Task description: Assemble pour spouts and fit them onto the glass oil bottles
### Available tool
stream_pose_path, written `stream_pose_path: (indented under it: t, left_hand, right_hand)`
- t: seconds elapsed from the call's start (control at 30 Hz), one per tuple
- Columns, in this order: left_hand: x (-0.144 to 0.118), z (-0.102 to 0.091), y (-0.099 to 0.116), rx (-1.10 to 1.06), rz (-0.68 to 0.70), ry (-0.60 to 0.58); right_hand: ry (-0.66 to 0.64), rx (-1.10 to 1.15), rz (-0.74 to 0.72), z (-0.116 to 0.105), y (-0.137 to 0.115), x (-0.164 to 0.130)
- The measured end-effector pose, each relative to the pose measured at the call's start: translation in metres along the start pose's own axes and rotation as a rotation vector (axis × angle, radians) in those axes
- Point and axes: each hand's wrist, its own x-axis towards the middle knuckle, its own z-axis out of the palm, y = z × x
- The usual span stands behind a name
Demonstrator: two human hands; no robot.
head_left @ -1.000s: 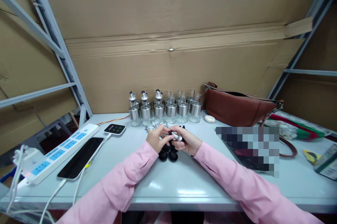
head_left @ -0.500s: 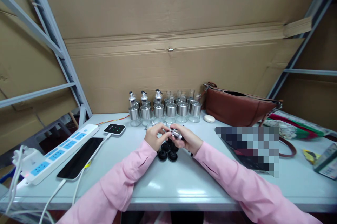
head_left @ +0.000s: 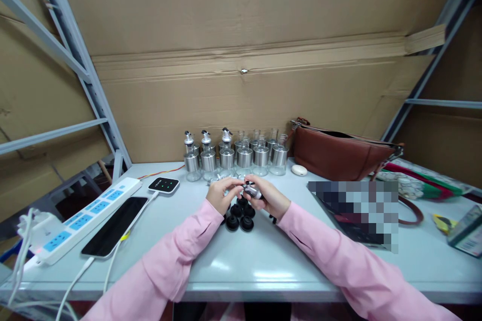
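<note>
Left hand (head_left: pixel 221 194) and right hand (head_left: pixel 268 197) both pinch a small metal spout (head_left: pixel 251 191) above black stoppers (head_left: pixel 239 218); fingers clamped.

No text, label, brand or number can be read anywhere. The small black device (head_left: pixel 163 185) left of centre shows only tiny green lights, the box (head_left: pixel 466 232) at the right edge carries print too small to make out, and a patch at right is pixelated.
</note>
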Motion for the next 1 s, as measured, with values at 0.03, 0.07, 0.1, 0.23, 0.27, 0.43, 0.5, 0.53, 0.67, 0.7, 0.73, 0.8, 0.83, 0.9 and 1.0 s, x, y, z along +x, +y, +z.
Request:
stream_pose_path:
  t: [0.03, 0.07, 0.1, 0.23, 0.27, 0.43, 0.5, 0.53, 0.67, 0.7, 0.73, 0.8, 0.83, 0.9, 1.0]
  left_hand:
    - [0.0, 0.0001, 0.0003, -0.015, -0.016, 0.004]
    - [0.0, 0.0001, 0.0005, -0.03, -0.032, 0.007]
    - [0.0, 0.0001, 0.0007, -0.043, -0.045, 0.011]
    - [0.0002, -0.0002, 0.0011, -0.066, -0.083, 0.028]
    - [0.0003, -0.0003, 0.0012, -0.071, -0.09, 0.029]
    - [0.0005, -0.0003, 0.0006, -0.058, -0.115, 0.052]
    - [0.0006, -0.0002, -0.0002, -0.043, -0.119, 0.062]
    - [0.0007, -0.0002, -0.0005, -0.037, -0.12, 0.067]
    - [0.001, -0.0006, -0.0003, -0.029, -0.108, 0.081]
    - [0.001, -0.0007, 0.0001, -0.033, -0.099, 0.08]
    - [0.0009, -0.0007, 0.0006, -0.039, -0.089, 0.077]
    - [0.0006, -0.0005, 0.0011, -0.052, -0.066, 0.069]
    - [0.0004, -0.0003, 0.0011, -0.058, -0.056, 0.067]
    - [0.0001, 0.0005, 0.0001, -0.06, -0.037, 0.067]
    - [-0.0002, 0.0021, -0.0028, -0.074, -0.025, 0.065]
  right_hand:
    - [0.005, -0.028, -0.022, 0.0013, 0.0001, -0.0008]
    - [0.009, -0.055, -0.035, 0.0024, 0.0002, -0.0014]
    - [0.01, -0.077, -0.038, 0.0031, 0.0005, -0.0018]
    - [0.003, -0.135, -0.046, 0.0034, 0.0016, -0.0013]
    - [0.006, -0.144, -0.052, 0.0034, 0.0017, -0.0012]
    - [0.023, -0.164, -0.067, 0.0032, 0.0024, -0.0009]
    - [0.011, -0.16, -0.06, 0.0026, 0.0035, -0.0001]
    - [0.005, -0.161, -0.052, 0.0023, 0.004, 0.0004]
    - [-0.017, -0.177, -0.006, 0.0021, 0.0054, 0.0017]
    - [-0.023, -0.177, 0.002, 0.0026, 0.0053, 0.0015]
    - [-0.03, -0.177, 0.007, 0.0033, 0.005, 0.0011]
    - [-0.039, -0.177, 0.008, 0.0049, 0.004, -0.0005]
    - [-0.039, -0.177, 0.005, 0.0057, 0.0035, -0.0014]
    - [-0.037, -0.168, 0.012, 0.0067, 0.0023, -0.003]
    - [-0.029, -0.119, 0.049, 0.0062, 0.0008, -0.0037]
